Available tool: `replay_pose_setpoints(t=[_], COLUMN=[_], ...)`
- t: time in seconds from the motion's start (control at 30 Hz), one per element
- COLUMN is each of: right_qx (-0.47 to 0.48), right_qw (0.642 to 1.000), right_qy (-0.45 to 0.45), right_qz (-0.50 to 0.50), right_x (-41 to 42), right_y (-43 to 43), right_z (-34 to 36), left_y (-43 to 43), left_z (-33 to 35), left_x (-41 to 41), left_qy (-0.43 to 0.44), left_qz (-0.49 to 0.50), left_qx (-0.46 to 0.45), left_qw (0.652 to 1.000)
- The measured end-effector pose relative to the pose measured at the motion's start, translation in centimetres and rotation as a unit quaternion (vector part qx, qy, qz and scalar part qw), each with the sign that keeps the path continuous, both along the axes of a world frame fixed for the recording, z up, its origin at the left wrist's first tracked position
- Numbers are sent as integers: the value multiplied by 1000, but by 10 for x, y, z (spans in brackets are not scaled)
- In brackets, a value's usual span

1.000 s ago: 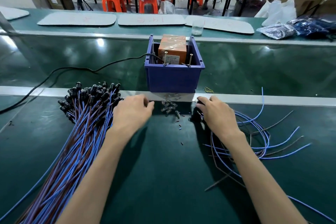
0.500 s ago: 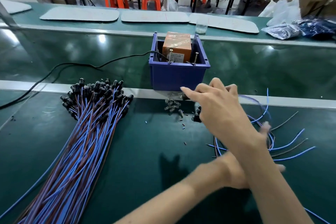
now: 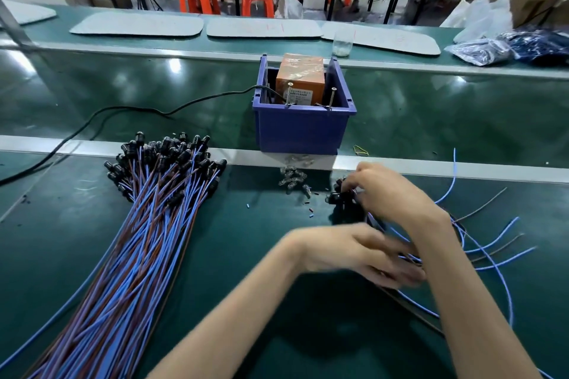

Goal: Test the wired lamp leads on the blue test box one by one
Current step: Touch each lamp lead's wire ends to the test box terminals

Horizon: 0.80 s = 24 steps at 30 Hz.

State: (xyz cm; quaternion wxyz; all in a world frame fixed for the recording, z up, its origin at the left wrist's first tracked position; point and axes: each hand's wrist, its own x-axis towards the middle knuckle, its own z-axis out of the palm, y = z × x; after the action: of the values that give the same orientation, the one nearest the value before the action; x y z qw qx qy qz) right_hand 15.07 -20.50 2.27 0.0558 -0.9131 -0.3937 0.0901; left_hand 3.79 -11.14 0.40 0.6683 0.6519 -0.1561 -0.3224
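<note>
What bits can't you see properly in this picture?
Head view only.
Left hand: motion-blurred, fingers unclear.
Black lamp ends: partly hidden under the right hand.
Label on the orange unit: too small to read.
Big lead bundle: cut off by bottom edge.

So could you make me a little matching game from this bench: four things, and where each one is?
1 bundle
2 orange unit
3 cup
4 right hand

a in the blue box
b on the far belt
c lying at the near left
d on the loose leads

Pairs: 1-c, 2-a, 3-b, 4-d.
</note>
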Motion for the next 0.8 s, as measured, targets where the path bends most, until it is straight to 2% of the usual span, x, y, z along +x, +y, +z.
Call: replay_pose_setpoints(t=[0.07, 0.1, 0.13, 0.2, 0.23, 0.27, 0.3, 0.37, 0.57, 0.8], right_qx=[-17, -14, -6, 7, 10, 12, 12, 8, 24, 81], right_qw=[999, 998, 998, 998, 998, 998, 997, 997, 996, 995], right_qy=[33, 46, 52, 48, 46, 47, 51, 63, 75, 48], right_qz=[-18, -28, -36, -44, -45, -47, -49, -53, -51, -24], right_x=[5, 6, 6, 7, 8, 8, 7, 6, 2, -1], right_y=[-7, -9, -10, -11, -10, -10, -9, -7, -7, -6], right_z=[-7, -8, -9, -8, -7, -7, -6, -4, 1, 6], left_y=[35, 55, 77, 110, 120, 130, 137, 146, 151, 150], left_z=[7, 11, 11, 8, 6, 1, -3, -8, -15, -12], left_x=[2, 3, 3, -2, -7, -10, -12, -16, -13, -14], left_qy=[0, -49, -100, -179, -182, -173, -160, -129, -118, -179], left_qz=[79, 162, 249, 392, 430, 455, 471, 482, 504, 552], left_qx=[84, 179, 317, 565, 623, 652, 668, 687, 693, 635], left_qw=[993, 969, 910, 704, 627, 581, 554, 528, 502, 510])
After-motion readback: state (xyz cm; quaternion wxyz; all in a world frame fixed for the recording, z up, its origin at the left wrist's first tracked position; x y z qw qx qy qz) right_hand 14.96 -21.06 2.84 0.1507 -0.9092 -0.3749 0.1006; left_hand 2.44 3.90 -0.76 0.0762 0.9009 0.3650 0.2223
